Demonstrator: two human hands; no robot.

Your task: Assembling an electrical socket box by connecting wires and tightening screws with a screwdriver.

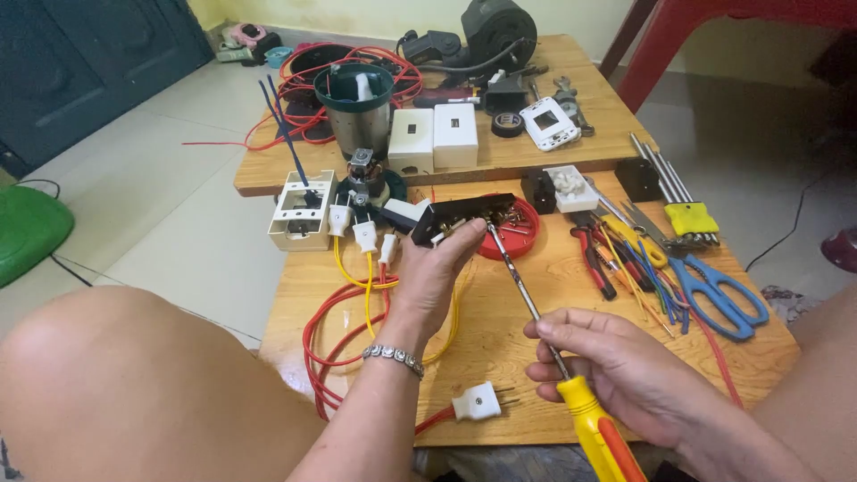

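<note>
Wooden surface (pixel 500 357), cluttered: left hand (pixel 433 272) closed around black power strip (pixel 460 214); right hand (pixel 625 375) gripping yellow-handled screwdriver (pixel 544 335), tip at strip; red dish (pixel 518 234) just beyond.

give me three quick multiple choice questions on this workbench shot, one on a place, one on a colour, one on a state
1. Where do the blue scissors lie?
A. right side of the table
B. on the floor
C. in the red dish

2. What colour is the screwdriver handle?
A. green
B. yellow with red
C. black

3. What is the left hand doing?
A. resting flat
B. holding a black part
C. gripping scissors

Answers: 1 A, they lie by the loose tools on the right. 2 B, seen in the right hand. 3 B, fingers close on it at the screwdriver tip.
</note>
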